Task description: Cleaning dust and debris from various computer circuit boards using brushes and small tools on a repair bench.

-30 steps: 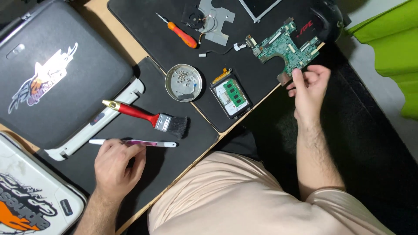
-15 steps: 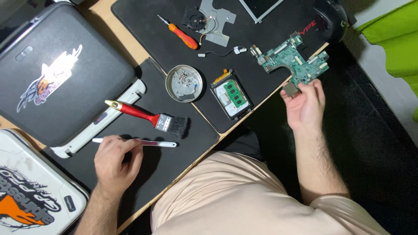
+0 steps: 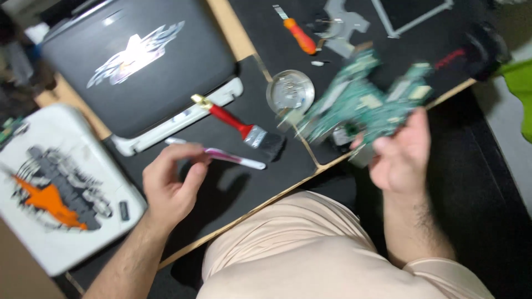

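Observation:
My right hand (image 3: 400,158) grips a green circuit board (image 3: 363,99) by its near edge and holds it above the black mat; the board is motion-blurred and covers a small module under it. My left hand (image 3: 169,185) rests on the mat with thumb and fingers pinching the end of a thin white and pink tool (image 3: 221,155). A red-handled paintbrush (image 3: 244,130) lies just beyond that tool. A round metal tin (image 3: 290,91) sits between the brush and the board.
A dark laptop (image 3: 133,63) with a silver sticker lies at top left, a white laptop (image 3: 61,188) with an orange sticker at the left edge. An orange-handled screwdriver (image 3: 300,35), a grey metal bracket (image 3: 343,25) and a frame (image 3: 413,14) lie at the far side.
My right hand has lifted the circuit board and swung it left over the mat, covering the small memory module. My left fingers have opened slightly around the thin tool. The view has shifted.

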